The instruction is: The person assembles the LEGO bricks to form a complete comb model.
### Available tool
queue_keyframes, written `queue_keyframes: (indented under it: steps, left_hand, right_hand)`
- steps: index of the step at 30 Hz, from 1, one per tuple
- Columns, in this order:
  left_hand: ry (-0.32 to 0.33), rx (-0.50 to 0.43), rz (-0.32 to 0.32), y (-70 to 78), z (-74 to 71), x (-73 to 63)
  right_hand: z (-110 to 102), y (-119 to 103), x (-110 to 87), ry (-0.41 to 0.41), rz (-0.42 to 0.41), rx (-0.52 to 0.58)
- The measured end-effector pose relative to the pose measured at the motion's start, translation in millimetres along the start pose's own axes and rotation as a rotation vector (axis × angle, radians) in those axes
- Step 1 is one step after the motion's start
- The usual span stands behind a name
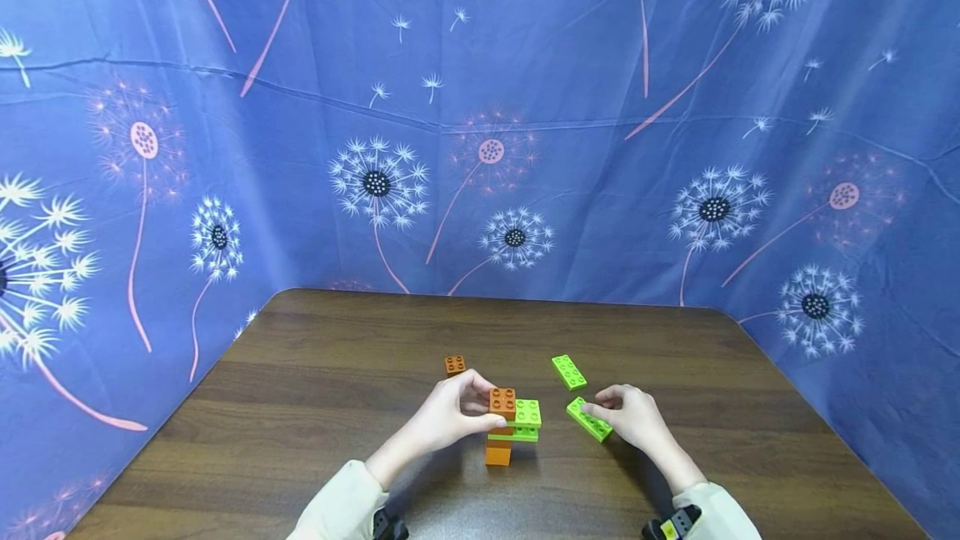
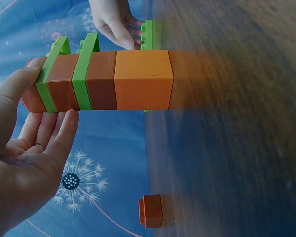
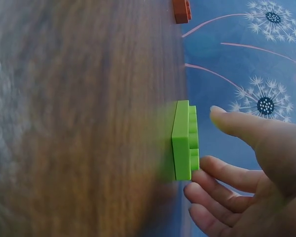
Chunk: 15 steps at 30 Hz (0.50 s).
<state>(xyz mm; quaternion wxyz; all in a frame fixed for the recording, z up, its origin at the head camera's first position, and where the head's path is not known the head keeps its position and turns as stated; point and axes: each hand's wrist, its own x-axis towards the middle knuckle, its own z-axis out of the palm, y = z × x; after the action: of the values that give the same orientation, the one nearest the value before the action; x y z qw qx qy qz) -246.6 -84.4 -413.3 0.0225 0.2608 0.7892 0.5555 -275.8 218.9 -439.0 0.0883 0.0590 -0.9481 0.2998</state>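
Thumb on one side and fingers on the other, my left hand [image 1: 448, 417] grips the upper part of an upright stack of toy building bricks [image 1: 498, 455]. An orange block forms its bottom; above it brown-orange bricks alternate with two green plates [image 2: 82, 79], which jut out to the right in the head view. My right hand [image 1: 634, 417] hovers over a loose green building plate [image 3: 181, 143] lying studs up on the table. In the right wrist view the thumb is apart from that plate, while the fingertips are at its near end; whether they touch it I cannot tell.
A second green plate [image 1: 569, 372] lies just beyond the first. Behind my left hand stands a small brown-orange brick [image 1: 454, 365]. The wooden table [image 1: 360, 323] ends at a blue dandelion-print cloth [image 1: 600, 207] hanging at the back and sides.
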Motion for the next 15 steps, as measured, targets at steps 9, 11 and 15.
queue_keyframes:
  steps: [9, 11, 15]
  left_hand:
    - [0.000, 0.012, -0.002, -1.2, -0.1, 0.0]
    - [-0.002, 0.010, -0.004, -1.2, -0.1, -0.1]
    - [0.002, -0.002, 0.002, -1.4, 0.4, 0.1]
  right_hand:
    - [-1.4, -3.5, -0.5, -0.113, 0.045, -0.013]
    - [-0.8, -3.9, 0.0, -0.132, 0.056, -0.019]
    - [0.8, -4.3, 0.6, -0.143, 0.066, -0.026]
